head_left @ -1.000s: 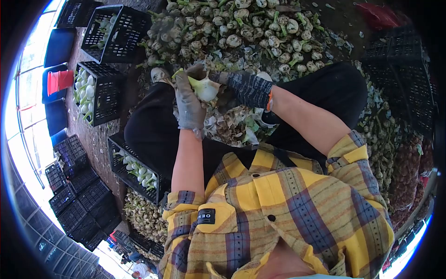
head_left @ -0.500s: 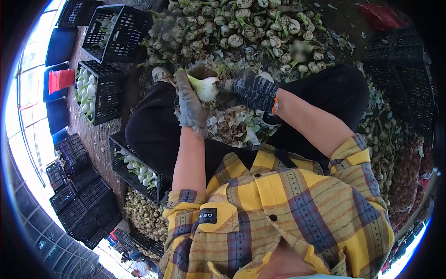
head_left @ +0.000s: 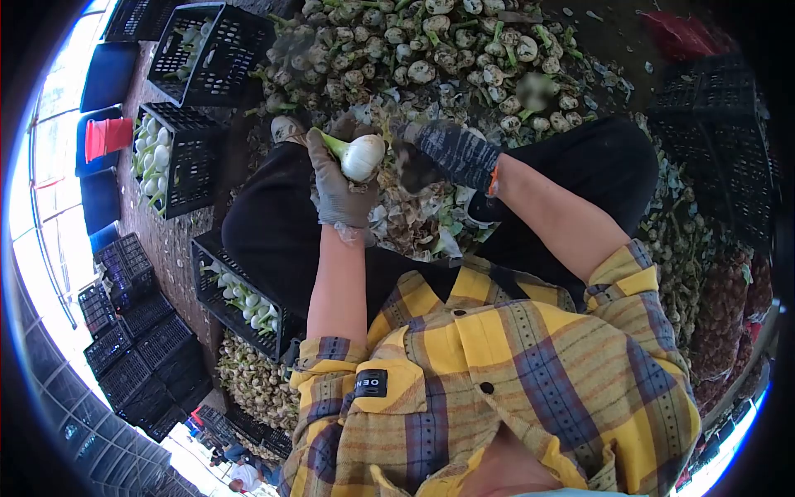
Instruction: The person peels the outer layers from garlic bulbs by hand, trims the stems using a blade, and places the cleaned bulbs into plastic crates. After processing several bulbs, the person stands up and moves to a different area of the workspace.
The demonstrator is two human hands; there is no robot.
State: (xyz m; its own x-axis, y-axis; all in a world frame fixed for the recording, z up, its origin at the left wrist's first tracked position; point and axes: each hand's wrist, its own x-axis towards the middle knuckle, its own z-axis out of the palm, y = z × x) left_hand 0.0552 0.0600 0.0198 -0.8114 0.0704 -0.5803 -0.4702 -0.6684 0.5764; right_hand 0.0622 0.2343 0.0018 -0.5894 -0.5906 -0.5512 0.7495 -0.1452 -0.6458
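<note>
My left hand (head_left: 341, 186), in a grey glove, holds a white garlic bulb (head_left: 363, 157) whose short green stem points up and left. Just right of the bulb is my right hand (head_left: 443, 153), in a dark speckled knit glove. Its fingers are curled and partly blurred; what they hold, if anything, I cannot make out. A small gap separates it from the bulb. Below both hands lies a heap of peeled skins and leaf scraps (head_left: 418, 222). Beyond them spreads a large pile of soil-marked garlic bulbs (head_left: 397, 50).
Close by my left leg stands a black crate (head_left: 217, 290) with cleaned bulbs. Farther left are another filled crate (head_left: 195, 170), a red bucket (head_left: 108, 138) and stacked black crates (head_left: 153, 348). Dark crates (head_left: 712, 141) and red mesh sacks (head_left: 719, 331) line the right side.
My right hand has drawn back slightly from the garlic bulb. My left hand has turned the bulb, so its smooth white side now shows more.
</note>
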